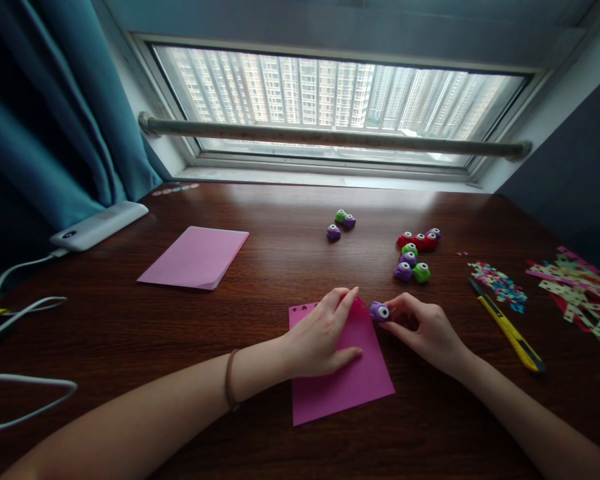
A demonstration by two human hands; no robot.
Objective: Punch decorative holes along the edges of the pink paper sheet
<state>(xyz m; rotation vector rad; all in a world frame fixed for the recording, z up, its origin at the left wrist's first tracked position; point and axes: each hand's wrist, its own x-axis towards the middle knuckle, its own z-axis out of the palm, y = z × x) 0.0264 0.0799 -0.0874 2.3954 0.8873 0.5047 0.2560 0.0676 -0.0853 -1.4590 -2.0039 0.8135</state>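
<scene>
A bright pink sheet of paper (347,397) lies on the dark wooden table in front of me. A short row of small cut-out holes (304,307) runs along its far left edge. My left hand (325,333) rests on the sheet with its fingers stretched out, covering part of the far edge. Between the thumb and fingers of my right hand (423,327) is a purple craft hole punch (379,311) with a white, black-centred button. The punch sits at the sheet's far right corner; whether the paper is inside its slot I cannot tell.
More punches stand farther back: a purple and green group (334,232) and a larger group with red ones (419,241). At right lie a yellow utility knife (511,333), confetti (500,285) and paper strips (580,293). At left are a pink paper stack (195,259), a white device (100,225) and cable (25,379).
</scene>
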